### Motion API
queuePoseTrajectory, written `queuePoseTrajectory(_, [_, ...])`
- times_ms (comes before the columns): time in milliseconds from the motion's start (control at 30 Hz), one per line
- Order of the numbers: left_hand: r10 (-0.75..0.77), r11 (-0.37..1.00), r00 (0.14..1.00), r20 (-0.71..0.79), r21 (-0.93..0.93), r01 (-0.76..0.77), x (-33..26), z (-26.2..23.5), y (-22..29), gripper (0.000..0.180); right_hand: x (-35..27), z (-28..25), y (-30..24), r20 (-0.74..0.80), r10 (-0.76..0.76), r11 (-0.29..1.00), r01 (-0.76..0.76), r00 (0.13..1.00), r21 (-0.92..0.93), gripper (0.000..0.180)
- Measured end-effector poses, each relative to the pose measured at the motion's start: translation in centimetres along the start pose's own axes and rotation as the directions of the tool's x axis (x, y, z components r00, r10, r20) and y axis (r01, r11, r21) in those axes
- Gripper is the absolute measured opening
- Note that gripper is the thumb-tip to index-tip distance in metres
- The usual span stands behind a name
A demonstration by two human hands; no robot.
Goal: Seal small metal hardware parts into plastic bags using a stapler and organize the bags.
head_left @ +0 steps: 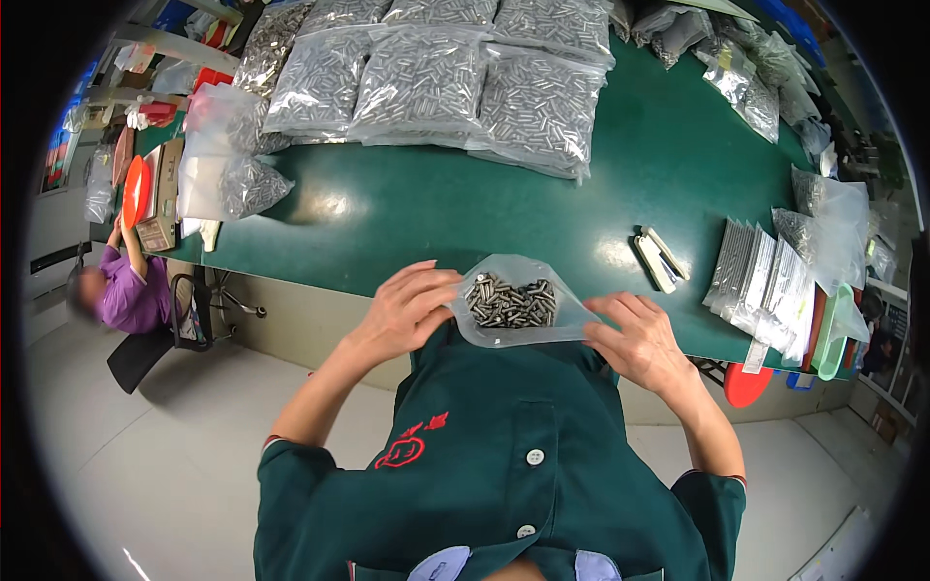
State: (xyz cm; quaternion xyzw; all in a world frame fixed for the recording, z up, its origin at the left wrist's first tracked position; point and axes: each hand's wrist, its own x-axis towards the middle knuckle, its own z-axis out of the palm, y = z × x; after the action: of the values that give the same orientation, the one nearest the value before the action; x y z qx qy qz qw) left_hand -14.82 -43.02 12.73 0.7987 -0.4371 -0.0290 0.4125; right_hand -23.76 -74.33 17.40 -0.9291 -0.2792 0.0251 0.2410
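Both hands [523, 324] hold clear pouch [513, 300] of pins.

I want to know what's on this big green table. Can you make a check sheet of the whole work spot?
Surface: green table, shiny, near edge at the person's body.
Job's things: small clear bag of metal pins, at the near edge, mouth toward the person.
Clutter: big pin bags along the far side; flat packet stack at right; stapler right of the small bag.
Hands: left hand with fingers on the bag's left edge; right hand with fingers on its right edge.
Cables: nothing seen.
Surroundings: person in purple at left; pale floor; red stool under the table.
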Motion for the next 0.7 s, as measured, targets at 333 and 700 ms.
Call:
queuePoseTrajectory(333, [-0.202,0.941,0.977,-0.07,-0.29,0.174,-0.9,2.2,-0.4,0.044,-0.1,3.4,-0.3,-0.276,0.218,0.937,-0.121,0.936,0.328,0.051])
queuePoseTrajectory(700, [-0.101,0.985,0.987,-0.124,-0.15,0.082,-1.4,3.5,-0.8,0.051,-0.3,5.7,1.3,-0.323,0.211,0.894,-0.049,0.923,0.445,0.031])
